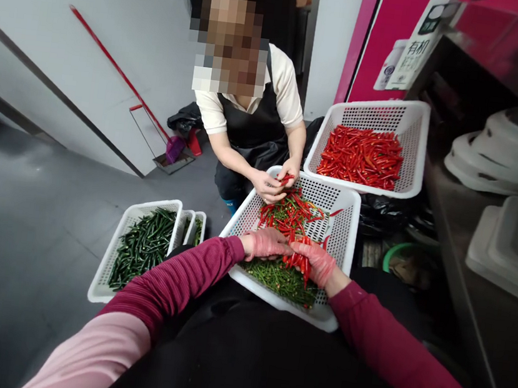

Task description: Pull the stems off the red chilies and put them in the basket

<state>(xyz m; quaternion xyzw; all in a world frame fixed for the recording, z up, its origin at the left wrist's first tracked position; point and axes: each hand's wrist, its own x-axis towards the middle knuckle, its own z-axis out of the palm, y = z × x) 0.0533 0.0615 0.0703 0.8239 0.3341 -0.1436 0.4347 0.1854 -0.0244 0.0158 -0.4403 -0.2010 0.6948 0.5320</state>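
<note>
My right hand [317, 261], in a thin pinkish glove, is closed around a bunch of red chillies [298, 263] above a white perforated basket [351, 230]. Gloved the same way, my left hand [268, 244] meets the bunch from the left with its fingers drawn together at the chillies' ends; what is between the fingertips is hidden. Below both hands lies a heap of green chilli stems [279, 281]. Red chillies with green stems [292, 211] are piled at the basket's far side.
Across the basket a person in a dark apron [249, 123] holds red chillies in both hands. A basket of red chillies [362, 156] stands at the back right, one of green chillies [143, 249] at the left. A metal shelf with white containers [512, 244] borders the right.
</note>
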